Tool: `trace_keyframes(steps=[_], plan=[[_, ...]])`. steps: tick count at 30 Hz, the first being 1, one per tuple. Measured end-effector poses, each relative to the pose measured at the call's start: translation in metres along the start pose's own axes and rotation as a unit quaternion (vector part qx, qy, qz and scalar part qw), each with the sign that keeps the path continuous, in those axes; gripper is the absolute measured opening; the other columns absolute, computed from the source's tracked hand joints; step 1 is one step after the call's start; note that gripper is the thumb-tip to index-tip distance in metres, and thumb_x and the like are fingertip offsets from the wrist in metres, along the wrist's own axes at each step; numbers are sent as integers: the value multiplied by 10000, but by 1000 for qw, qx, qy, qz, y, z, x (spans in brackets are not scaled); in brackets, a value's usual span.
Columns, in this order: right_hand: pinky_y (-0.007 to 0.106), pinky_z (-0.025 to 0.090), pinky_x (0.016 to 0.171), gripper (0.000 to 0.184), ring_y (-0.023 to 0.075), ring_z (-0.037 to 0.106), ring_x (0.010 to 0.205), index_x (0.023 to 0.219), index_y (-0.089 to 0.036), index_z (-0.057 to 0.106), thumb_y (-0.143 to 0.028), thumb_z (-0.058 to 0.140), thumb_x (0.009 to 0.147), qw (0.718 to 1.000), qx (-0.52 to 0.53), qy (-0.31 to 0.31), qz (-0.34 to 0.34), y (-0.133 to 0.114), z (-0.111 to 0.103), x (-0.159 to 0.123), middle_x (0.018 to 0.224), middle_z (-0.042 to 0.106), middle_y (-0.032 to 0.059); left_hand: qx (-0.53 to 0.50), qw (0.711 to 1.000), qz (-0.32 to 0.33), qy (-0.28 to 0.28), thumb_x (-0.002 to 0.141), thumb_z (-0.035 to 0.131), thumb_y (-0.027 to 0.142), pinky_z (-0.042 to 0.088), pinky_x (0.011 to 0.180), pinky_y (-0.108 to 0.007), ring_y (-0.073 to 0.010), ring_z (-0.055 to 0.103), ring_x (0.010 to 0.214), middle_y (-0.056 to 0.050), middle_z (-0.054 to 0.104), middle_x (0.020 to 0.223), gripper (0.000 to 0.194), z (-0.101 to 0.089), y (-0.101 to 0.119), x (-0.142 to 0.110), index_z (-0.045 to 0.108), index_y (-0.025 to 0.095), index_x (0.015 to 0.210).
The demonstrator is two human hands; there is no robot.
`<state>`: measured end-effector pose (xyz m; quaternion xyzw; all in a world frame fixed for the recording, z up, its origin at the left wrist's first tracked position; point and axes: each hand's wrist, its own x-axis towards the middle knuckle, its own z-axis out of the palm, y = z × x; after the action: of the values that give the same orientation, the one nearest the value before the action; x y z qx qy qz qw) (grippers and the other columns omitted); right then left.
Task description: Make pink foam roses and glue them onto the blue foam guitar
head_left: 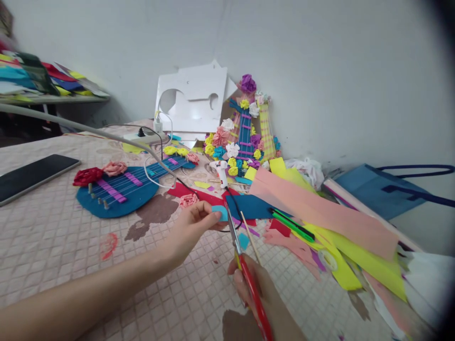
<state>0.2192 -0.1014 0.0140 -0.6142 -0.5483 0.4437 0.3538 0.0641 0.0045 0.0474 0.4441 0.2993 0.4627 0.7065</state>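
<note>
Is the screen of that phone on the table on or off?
Off, it seems: the visible part of the phone is dark, with no picture or glow.

No legible text, labels, brands, numbers or signs in the head view. Red marking on the patterned tablecloth (199, 265) at left: smudged, cannot be read.

Tbl (71, 241) w/ checked cover, brown patches. L: 1 blk phone (35, 175), 1 blue paper guitar (124, 192). Far: 1 pwr strip (147, 137), 1 white glue gun (221, 171) amid scraps. R: pink paper (320, 210) & yellow paper (346, 270), 1 green cutter (293, 225), 1 tape roll (327, 260).
</note>
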Motion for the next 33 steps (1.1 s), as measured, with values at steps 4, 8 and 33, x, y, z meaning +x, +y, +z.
trace_keyframes(steps=[4,8,33], plan=[[198,210,371,404,68,273,397,749,-200,474,-598,486,818,1000,11,1,7,-1,1,0,485,310,-94,-14,1000,1,-1,731,726,295,542,756,-310,-135,656,702,37,628,677,276,0,0,0,484,164,709],[194,230,374,388,65,283,391,735,-203,475,-582,489,819,1000,13,1,14,1,1,1,481,305,-96,-18,1000,6,-5,739,723,296,542,762,-311,-134,659,704,32,626,677,278,-1,-2,1,482,161,703],[201,210,378,362,69,290,391,726,-202,472,-552,519,806,1000,-4,3,-20,3,-2,1,478,312,-91,-23,1000,12,1,741,721,259,546,764,-317,-127,656,699,54,616,654,260,-1,-5,1,478,171,709]])
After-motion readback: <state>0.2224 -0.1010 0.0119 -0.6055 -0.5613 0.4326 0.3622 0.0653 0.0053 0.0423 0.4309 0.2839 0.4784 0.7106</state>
